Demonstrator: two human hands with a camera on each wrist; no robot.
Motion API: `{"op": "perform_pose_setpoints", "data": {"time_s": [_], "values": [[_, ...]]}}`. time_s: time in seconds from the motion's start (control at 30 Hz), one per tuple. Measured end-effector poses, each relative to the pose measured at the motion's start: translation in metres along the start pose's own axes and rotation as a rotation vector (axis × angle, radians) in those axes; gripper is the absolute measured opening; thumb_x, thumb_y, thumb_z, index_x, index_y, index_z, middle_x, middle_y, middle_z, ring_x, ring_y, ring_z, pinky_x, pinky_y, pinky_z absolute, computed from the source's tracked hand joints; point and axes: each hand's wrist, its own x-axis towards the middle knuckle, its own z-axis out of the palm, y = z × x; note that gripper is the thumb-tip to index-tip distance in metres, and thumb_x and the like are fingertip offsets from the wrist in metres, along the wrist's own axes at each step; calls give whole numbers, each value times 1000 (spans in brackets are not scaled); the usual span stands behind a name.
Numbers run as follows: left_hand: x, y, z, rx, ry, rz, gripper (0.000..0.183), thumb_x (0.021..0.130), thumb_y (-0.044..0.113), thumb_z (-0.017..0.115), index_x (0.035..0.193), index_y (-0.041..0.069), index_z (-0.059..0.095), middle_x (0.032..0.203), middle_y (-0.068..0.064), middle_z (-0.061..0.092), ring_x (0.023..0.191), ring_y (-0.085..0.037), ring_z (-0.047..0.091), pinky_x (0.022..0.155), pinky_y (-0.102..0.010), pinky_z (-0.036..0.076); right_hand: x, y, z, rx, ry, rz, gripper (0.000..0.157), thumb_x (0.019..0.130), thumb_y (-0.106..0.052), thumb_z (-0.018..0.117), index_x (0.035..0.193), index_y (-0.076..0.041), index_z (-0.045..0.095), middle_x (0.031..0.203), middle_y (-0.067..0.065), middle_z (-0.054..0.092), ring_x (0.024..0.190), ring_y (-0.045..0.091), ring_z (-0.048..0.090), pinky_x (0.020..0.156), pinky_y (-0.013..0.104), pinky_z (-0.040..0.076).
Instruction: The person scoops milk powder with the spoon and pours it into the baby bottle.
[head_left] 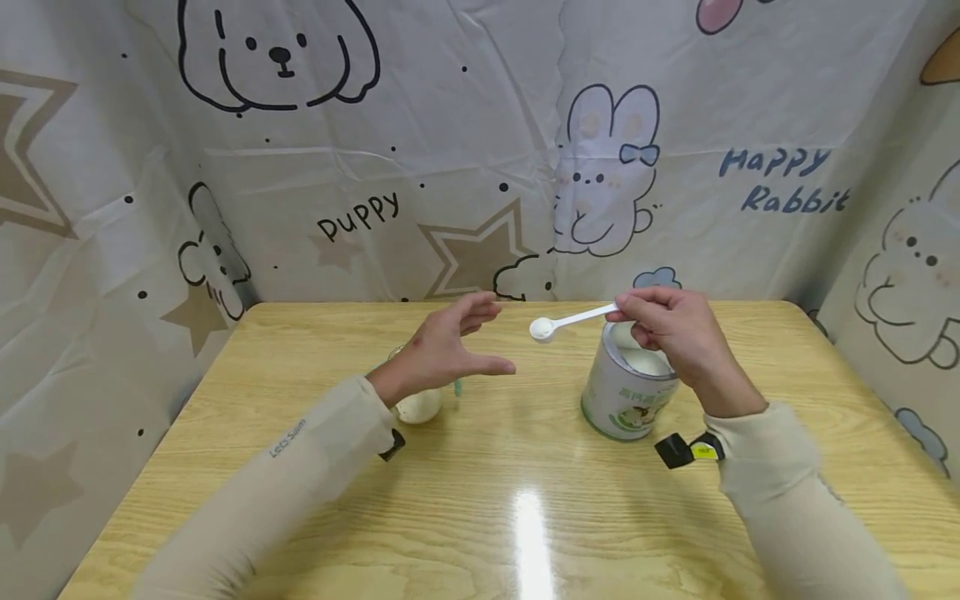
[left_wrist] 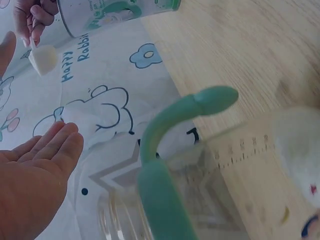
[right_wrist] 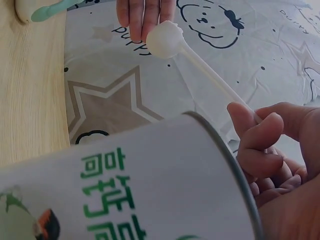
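Note:
My right hand pinches the thin handle of a white milk powder scoop. White powder heaps the scoop's bowl, which is held in the air to the left of the can. Just below that hand stands an open milk powder can, with white powder inside and green print on its side. My left hand is held with fingers extended and thumb apart, nothing between them. Partly hidden under the left wrist is a clear baby bottle with a teal handle and white contents at its base.
The wooden table ends at a printed cloth hanging behind it, with more cloth along both sides. A strip of bare tabletop separates the bottle from the can. Black straps with small devices sit on the wrists.

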Motion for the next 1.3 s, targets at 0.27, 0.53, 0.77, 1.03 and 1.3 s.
{"op": "perform_pose_setpoints", "data": {"time_s": [0.27, 0.53, 0.77, 1.03, 1.3], "values": [[-11, -7, -13, 36, 3, -10, 93, 77, 27, 89, 152, 9, 37, 150, -6, 48, 139, -22, 44, 112, -40, 40, 2, -4, 11, 62, -32, -5, 30, 100, -18, 63, 116, 9, 60, 80, -9, 72, 58, 4, 52, 53, 17, 46], [-25, -15, -30, 51, 37, -1, 86, 78, 23, 89, 149, 8, 43, 147, -9, 50, 138, -24, 45, 106, -45, 45, 4, -8, 26, 91, -46, -9, 28, 101, -17, 63, 114, 8, 62, 80, -8, 73, 56, 4, 52, 52, 16, 46], [-34, -26, -40, 70, 70, -7, 86, 77, 23, 89, 148, 7, 44, 146, -11, 52, 137, -27, 46, 110, -48, 41, 6, -12, 38, 98, -68, -3, 31, 100, -17, 63, 116, 9, 62, 80, -7, 73, 55, 5, 52, 51, 17, 44], [-45, -35, -46, 89, 86, -10, 85, 77, 20, 89, 147, 3, 44, 145, -15, 52, 137, -34, 45, 111, -51, 38, 9, -18, 54, 133, -89, 17, 28, 99, -16, 65, 114, 8, 63, 80, -5, 73, 55, 6, 52, 52, 17, 43], [-53, -45, -49, 125, 104, -46, 86, 75, 20, 90, 146, 3, 45, 144, -15, 53, 137, -35, 45, 111, -51, 39, 14, -20, 69, 98, -108, 12, 25, 98, -15, 65, 113, 6, 65, 82, -5, 74, 56, 6, 53, 52, 16, 42]]}}
